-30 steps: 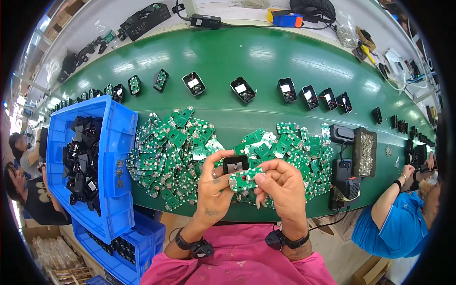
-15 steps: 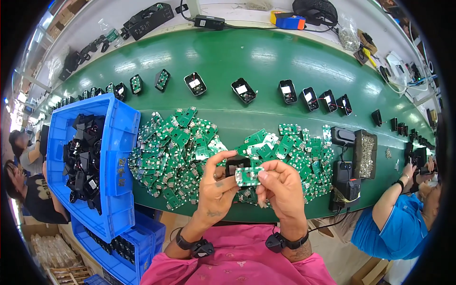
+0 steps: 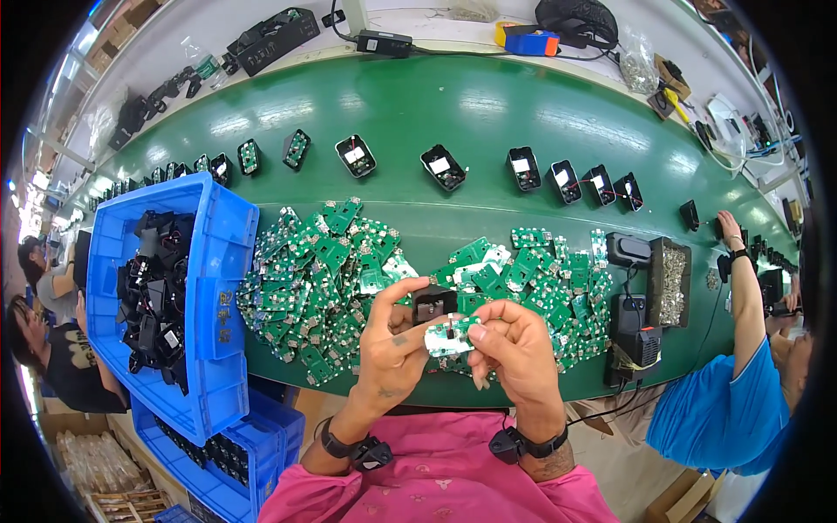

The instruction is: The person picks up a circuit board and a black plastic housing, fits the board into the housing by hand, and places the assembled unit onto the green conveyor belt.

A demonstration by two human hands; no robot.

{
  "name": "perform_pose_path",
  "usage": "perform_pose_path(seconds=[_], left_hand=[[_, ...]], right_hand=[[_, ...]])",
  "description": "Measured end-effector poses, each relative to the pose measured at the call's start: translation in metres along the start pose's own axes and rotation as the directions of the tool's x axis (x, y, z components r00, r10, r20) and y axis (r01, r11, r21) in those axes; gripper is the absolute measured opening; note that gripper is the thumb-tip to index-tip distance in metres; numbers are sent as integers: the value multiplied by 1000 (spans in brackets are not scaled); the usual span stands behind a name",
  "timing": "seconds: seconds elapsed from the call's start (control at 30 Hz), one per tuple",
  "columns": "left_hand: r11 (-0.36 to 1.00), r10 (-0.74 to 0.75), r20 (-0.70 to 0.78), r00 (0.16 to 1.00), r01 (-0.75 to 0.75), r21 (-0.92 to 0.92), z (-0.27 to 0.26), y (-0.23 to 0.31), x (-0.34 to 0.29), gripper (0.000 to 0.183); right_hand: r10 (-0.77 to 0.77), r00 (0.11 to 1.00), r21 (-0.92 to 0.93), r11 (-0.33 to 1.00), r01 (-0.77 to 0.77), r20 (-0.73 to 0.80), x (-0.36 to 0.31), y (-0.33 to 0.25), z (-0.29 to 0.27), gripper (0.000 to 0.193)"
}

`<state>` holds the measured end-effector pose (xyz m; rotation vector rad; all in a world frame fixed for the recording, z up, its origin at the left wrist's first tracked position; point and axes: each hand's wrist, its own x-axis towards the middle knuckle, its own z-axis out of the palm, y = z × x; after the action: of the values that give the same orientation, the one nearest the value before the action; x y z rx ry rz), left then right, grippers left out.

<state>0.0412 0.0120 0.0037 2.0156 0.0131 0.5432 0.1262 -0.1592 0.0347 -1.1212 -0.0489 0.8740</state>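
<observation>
One green circuit board (image 3: 445, 344) sits just left of the right hand (image 3: 520, 349), its right end pinched between thumb and curled fingers. The half-curled left hand (image 3: 390, 353) holds a small black case (image 3: 433, 303) just beyond it; heaps of loose boards (image 3: 318, 279) spread left and right across the green table (image 3: 401, 105).

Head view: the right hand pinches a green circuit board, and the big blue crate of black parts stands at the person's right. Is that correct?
The side is wrong: the head view shows the big blue crate of black parts at the person's left. The right hand does pinch a green circuit board.
</observation>
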Motion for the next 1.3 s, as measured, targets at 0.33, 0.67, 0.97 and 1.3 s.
perform_pose_path(seconds=[0.33,0.67,0.97,1.3], left_hand=[[743,-310,157,938,342,-576,2,16,3,71],[838,-398,48,916,384,-388,15,8,-5,54],[915,-344,46,938,346,-210,10,22,-4,52],[926,-312,-42,949,294,-238,-11,38,-2,53]], right_hand=[[-213,968,-294,941,167,-135,3,19,12,17],[-480,870,-579,742,337,-110,-2,16,25,10],[-219,973,-260,946,194,-71,-7,15,30,9],[-682,691,-746,326,580,240,-3,4,30,5]])
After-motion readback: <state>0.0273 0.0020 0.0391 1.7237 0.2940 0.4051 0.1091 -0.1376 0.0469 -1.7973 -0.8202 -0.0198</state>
